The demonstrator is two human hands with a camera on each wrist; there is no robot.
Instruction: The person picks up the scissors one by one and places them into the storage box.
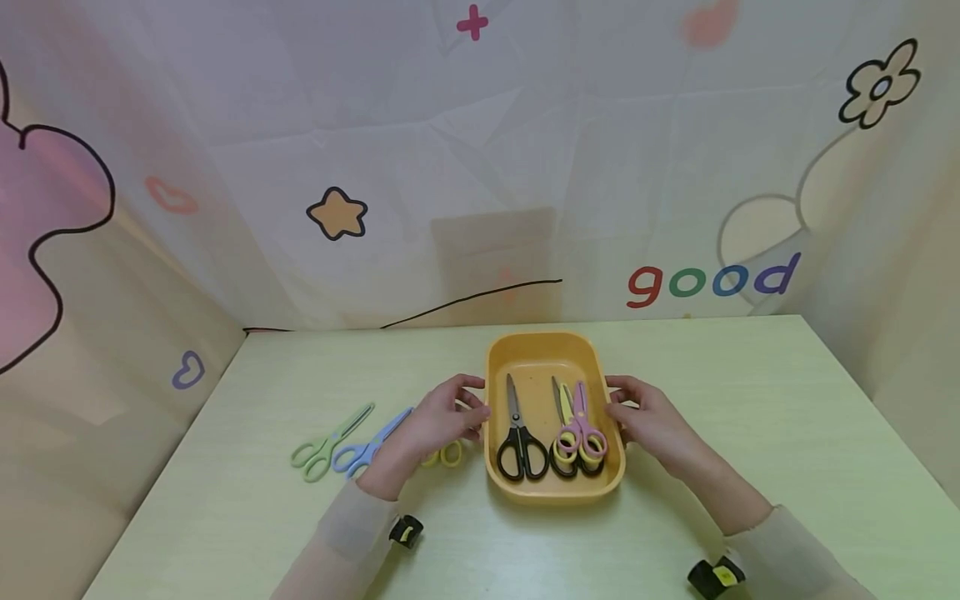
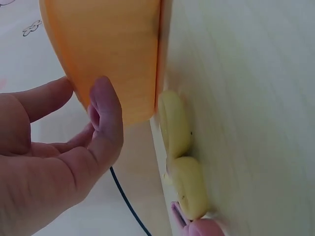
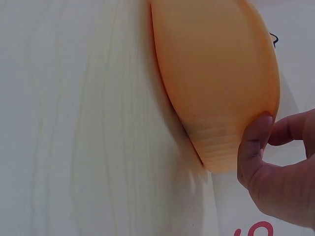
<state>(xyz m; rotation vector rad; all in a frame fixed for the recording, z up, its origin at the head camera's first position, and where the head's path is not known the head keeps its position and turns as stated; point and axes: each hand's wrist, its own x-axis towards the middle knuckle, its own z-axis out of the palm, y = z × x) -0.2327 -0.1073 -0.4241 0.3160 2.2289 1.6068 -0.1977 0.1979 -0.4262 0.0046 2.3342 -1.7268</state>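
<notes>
A yellow plastic tray [image 1: 551, 350] lies on the table between the two hands. My left hand [image 1: 442, 417] holds its left rim, thumb at the edge and fingers bent by the outer wall. Opposite it, my right hand [image 1: 656, 421] pinches the right rim between thumb and fingers. Inside the tray, black-handled scissors [image 1: 514, 433] lie on the left. On the right, pink scissors [image 1: 580, 421] overlap yellow scissors [image 1: 566, 404] and a second black-handled pair, partly hidden. Beside the left hand are blue scissors [image 1: 375, 442], partly covered by the wrist, and yellow scissor handles [image 2: 189, 187].
Green scissors [image 1: 330, 446] lie at the left on the pale table [image 1: 750, 375]. A printed cloth [image 1: 337, 167] with a star, flowers and the word "good" hangs behind the table's back edge. Black bands with yellow marks are at both sleeves.
</notes>
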